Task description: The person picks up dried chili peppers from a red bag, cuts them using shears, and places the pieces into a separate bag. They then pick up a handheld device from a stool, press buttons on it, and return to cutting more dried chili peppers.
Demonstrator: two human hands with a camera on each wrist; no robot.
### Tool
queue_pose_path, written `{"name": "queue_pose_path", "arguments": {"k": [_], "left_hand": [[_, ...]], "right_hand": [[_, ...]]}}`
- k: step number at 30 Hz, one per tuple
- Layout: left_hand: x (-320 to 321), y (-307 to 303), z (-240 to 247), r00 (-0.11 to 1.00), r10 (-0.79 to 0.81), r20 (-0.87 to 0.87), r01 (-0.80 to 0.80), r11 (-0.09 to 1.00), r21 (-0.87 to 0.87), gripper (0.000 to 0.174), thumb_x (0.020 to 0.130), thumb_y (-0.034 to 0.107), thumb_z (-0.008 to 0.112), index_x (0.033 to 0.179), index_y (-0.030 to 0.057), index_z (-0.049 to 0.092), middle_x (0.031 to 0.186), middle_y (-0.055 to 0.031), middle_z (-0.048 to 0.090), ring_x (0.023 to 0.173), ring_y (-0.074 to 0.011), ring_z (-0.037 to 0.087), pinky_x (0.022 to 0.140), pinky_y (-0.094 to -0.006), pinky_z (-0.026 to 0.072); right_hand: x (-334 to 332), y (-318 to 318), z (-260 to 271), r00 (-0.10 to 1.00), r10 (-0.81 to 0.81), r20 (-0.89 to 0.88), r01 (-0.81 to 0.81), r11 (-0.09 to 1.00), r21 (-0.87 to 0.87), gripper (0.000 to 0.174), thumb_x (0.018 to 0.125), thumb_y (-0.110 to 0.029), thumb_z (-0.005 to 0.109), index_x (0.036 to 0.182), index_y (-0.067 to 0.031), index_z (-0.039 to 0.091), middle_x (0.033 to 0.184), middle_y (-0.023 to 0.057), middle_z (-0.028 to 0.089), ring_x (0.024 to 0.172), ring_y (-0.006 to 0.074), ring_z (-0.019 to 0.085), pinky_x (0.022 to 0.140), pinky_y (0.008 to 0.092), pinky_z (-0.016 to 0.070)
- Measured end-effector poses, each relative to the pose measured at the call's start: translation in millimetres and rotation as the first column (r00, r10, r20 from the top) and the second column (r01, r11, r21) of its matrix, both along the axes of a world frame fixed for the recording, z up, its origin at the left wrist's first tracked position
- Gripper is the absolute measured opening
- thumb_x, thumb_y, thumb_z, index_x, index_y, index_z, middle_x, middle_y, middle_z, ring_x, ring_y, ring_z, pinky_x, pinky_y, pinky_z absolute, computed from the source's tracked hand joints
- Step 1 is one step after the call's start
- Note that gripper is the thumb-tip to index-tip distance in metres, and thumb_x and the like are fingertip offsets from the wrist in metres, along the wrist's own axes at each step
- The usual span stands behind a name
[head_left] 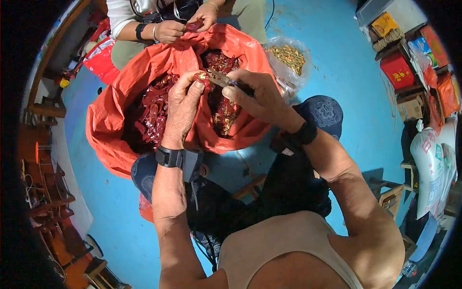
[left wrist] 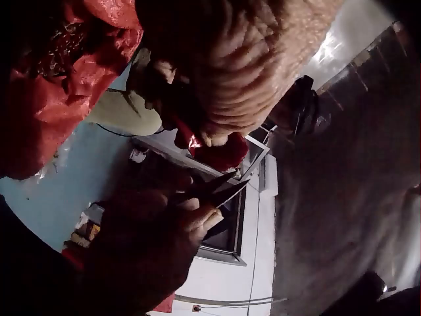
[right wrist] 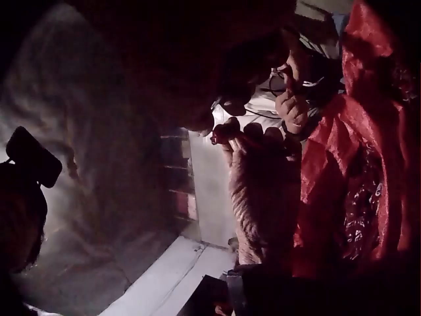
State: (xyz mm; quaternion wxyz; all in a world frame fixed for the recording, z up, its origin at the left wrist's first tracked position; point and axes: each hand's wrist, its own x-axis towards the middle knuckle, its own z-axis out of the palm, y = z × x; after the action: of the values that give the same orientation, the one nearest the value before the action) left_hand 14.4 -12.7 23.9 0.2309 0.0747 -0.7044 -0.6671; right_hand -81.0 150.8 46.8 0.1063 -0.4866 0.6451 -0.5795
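Between the thumb and fingers of my left hand (head_left: 182, 103) is a dried red chili (head_left: 204, 81), its pale stem end turned toward the scissors. My right hand (head_left: 262, 98) grips the scissors (head_left: 219, 78), whose handles are mostly hidden by the fingers. In the left wrist view the two scissor blades (left wrist: 227, 191) stand apart, tips close to the red chili (left wrist: 223, 155). Both hands are above two orange-red woven sacks (head_left: 108, 127). Dried red chilies (head_left: 151, 115) fill the left sack; the right one holds chilies mixed with pale stem bits (head_left: 226, 113).
Across the sacks sits another person, whose hands (head_left: 171, 32) hold a dark red chili (head_left: 194, 25). A clear plastic bag of yellowish-green trimmings (head_left: 288, 59) stands on the blue floor (head_left: 332, 58) to the right. Shelves with boxes and a white sack (head_left: 428, 164) line the right side.
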Motion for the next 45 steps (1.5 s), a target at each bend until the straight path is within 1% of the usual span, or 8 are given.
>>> {"name": "queue_pose_path", "arguments": {"k": [7,11,20,22,23,26,28,45], "left_hand": [[1,3,2,1.0,0.004,0.031,-0.002,0.997,-0.076,0.021,0.087,0.019,0.053,0.099,0.0018,0.056,0.087,0.0005,0.056,0.078,-0.0066,0.049,0.071,-0.0215,0.0415],[3,0,5,0.999,0.015,0.047,-0.015,1.0,-0.007,0.019,0.088,0.018,0.052,0.097,0.0019,0.056,0.085,0.0005,0.056,0.078,-0.0064,0.049,0.072,-0.0216,0.0414],[1,1,3,0.998,0.066,0.012,-0.064,0.988,-0.139,0.02,0.088,0.018,0.052,0.096,0.0012,0.057,0.082,-0.0004,0.057,0.076,-0.007,0.05,0.07,-0.0223,0.0424],[1,1,3,0.997,0.071,-0.002,-0.071,0.983,-0.17,0.019,0.088,0.018,0.052,0.096,0.0012,0.057,0.081,-0.0007,0.057,0.075,-0.007,0.05,0.068,-0.0227,0.0429],[2,1,4,0.996,0.091,-0.009,-0.091,0.965,-0.246,0.018,0.087,0.016,0.053,0.096,0.001,0.057,0.081,-0.0023,0.058,0.074,-0.0083,0.052,0.067,-0.0234,0.0434],[1,2,4,0.99,0.121,-0.077,-0.143,0.892,-0.43,0.016,0.085,0.012,0.054,0.095,0.0003,0.057,0.08,-0.0061,0.059,0.072,-0.0117,0.055,0.066,-0.0248,0.0442],[1,3,7,0.979,0.13,-0.16,-0.198,0.804,-0.56,0.015,0.082,0.009,0.056,0.093,-0.0007,0.057,0.078,-0.0108,0.059,0.071,-0.0178,0.058,0.064,-0.0264,0.0448],[7,9,9,0.98,0.199,-0.019,-0.178,0.826,-0.535,0.013,0.083,0.011,0.056,0.088,-0.0007,0.059,0.072,-0.0095,0.058,0.061,-0.015,0.054,0.057,-0.0254,0.0422]], "right_hand": [[-1,-8,-13,0.958,-0.117,-0.262,0.123,0.992,0.007,0.023,0.075,-0.026,0.062,0.08,-0.0056,0.054,0.06,0.0116,0.052,0.055,0.0286,0.055,0.048,0.0362,0.0415],[-1,-6,-12,0.904,-0.156,-0.399,0.177,0.984,0.015,0.024,0.075,-0.029,0.063,0.082,-0.0067,0.055,0.06,0.0118,0.052,0.056,0.0291,0.055,0.048,0.0375,0.0417],[1,-5,-11,0.993,-0.049,-0.106,0.052,0.998,0.027,0.021,0.076,-0.026,0.063,0.077,-0.0065,0.055,0.058,0.0109,0.052,0.053,0.0274,0.055,0.047,0.0355,0.0406],[0,-5,-11,0.999,0.041,0.026,-0.041,0.999,0.004,0.02,0.079,-0.018,0.061,0.091,-0.0016,0.058,0.055,0.0031,0.045,0.051,0.0069,0.042,0.047,0.025,0.0356],[0,-4,-11,0.999,0.041,0.025,-0.041,0.999,0.004,0.02,0.079,-0.018,0.061,0.091,-0.0016,0.058,0.055,0.0031,0.045,0.051,0.0069,0.042,0.047,0.025,0.0356],[0,-4,-10,0.999,0.012,-0.043,-0.011,0.999,0.035,0.02,0.08,-0.018,0.061,0.09,-0.0015,0.058,0.055,0.0036,0.045,0.051,0.0072,0.042,0.047,0.025,0.0355],[0,-5,-12,0.98,-0.069,-0.186,0.078,0.996,0.042,0.021,0.078,-0.026,0.059,0.072,-0.0067,0.054,0.058,0.0122,0.051,0.054,0.0295,0.055,0.047,0.0368,0.0405],[-1,-4,-11,0.93,-0.11,-0.351,0.159,0.981,0.113,0.022,0.077,-0.03,0.058,0.077,-0.0088,0.056,0.064,0.0112,0.054,0.059,0.03,0.056,0.051,0.0399,0.043]]}}
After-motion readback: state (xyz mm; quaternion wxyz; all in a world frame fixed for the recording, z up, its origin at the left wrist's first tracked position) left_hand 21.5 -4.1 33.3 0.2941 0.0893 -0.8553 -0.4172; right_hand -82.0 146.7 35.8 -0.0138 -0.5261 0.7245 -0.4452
